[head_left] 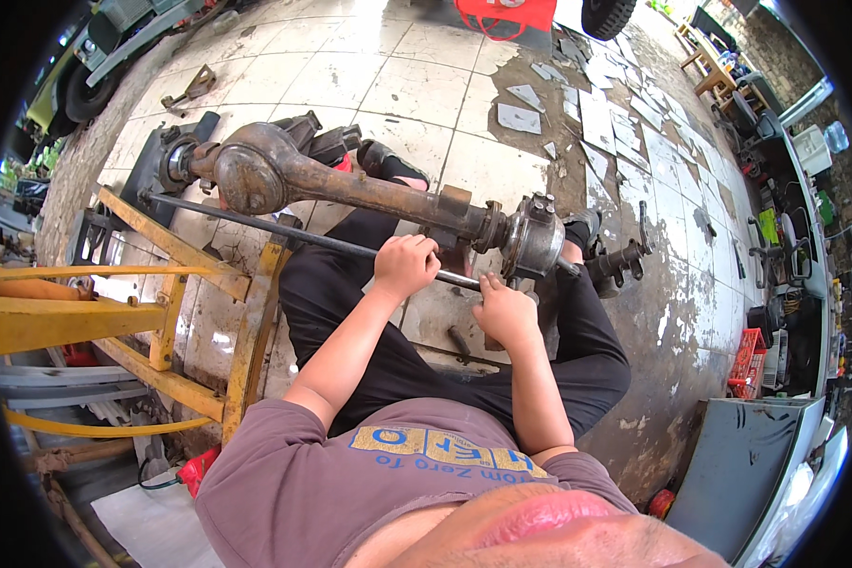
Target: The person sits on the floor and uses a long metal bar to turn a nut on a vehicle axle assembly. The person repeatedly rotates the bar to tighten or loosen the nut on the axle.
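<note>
A long dark steel rod lies slantwise in front of me, its bright end toward the right. My left hand is closed round it, short of that end. At the bright end, my right hand is curled with its index finger against the rod; its other fingers are partly hidden. Just beyond the rod stretches a rusty vehicle axle housing with a round differential bulge on the left. A greasy metal hub sits at the axle's right end, close to my right hand.
Yellow steel frames stand close on my left. Broken tiles litter the floor at far right. A metal bracket lies at far left. A short dark cylinder is between my legs. A grey cabinet stands at near right.
</note>
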Motion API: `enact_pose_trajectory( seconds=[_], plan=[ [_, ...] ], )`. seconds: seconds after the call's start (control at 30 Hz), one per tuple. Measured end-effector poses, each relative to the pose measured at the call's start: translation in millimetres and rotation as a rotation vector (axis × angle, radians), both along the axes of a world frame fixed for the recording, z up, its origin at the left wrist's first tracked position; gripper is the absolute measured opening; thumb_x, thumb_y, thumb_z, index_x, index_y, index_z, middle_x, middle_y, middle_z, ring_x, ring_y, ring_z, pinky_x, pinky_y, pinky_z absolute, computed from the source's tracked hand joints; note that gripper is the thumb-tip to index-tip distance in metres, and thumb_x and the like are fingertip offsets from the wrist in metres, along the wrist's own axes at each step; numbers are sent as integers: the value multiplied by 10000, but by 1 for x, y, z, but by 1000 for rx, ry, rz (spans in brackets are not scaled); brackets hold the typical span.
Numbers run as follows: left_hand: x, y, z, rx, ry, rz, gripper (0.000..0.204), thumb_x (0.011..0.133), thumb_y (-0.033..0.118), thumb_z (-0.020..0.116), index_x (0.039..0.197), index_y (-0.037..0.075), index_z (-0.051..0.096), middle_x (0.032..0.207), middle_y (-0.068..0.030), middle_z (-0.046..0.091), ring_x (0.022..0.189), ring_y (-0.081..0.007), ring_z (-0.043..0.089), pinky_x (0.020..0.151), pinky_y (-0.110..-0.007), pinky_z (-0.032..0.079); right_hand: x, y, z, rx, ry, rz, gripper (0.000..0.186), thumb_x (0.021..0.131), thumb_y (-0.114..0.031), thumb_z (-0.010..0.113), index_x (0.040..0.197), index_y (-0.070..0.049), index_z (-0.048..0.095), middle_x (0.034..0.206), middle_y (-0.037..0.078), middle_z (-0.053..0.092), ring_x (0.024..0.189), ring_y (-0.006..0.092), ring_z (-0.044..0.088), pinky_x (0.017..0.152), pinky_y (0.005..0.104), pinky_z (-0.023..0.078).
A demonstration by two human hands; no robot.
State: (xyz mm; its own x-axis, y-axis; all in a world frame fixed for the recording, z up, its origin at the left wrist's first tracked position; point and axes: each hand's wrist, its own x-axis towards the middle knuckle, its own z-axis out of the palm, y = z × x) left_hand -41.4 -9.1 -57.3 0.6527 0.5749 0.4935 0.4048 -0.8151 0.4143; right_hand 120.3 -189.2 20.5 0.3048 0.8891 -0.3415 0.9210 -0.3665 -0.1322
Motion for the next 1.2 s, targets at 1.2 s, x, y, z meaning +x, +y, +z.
enact_pose_trajectory(
  seconds=[1.2],
  plan=[
    [-4, 1, -5, -10, -5, 10, 37, 829, 143, 698, 834, 139, 734, 827, -29, 732, 808, -253, 721, 772, -417, 544, 2, 22, 26, -103, 41, 24, 569, 957, -365, 626, 1412, -28, 681, 1331, 175, 753, 1156, 367, 760, 1001, 491, 608]
  ],
)
